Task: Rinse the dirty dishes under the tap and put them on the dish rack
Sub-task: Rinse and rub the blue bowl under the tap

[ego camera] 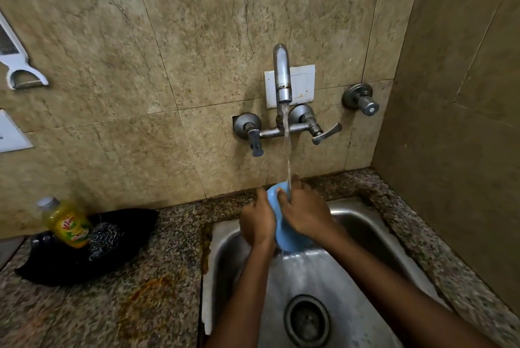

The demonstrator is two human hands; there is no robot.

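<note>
A light blue plastic bowl (284,238) is held tilted over the steel sink (365,238), right under the running tap (282,75). My left hand (257,221) grips its left side. My right hand (305,211) grips the right side, with fingers over the rim in the water stream. Water runs off the bowl's lower edge into the basin. Most of the bowl is hidden behind both hands. No dish rack shows in this view.
A yellow dish-soap bottle (67,221) stands on a black cloth (84,252) on the speckled granite counter (126,291) at left. Two tap levers (326,134) and a wall valve (361,98) sit on the tiled wall. The sink drain (306,319) lies near me. A white peeler (17,66) hangs far left.
</note>
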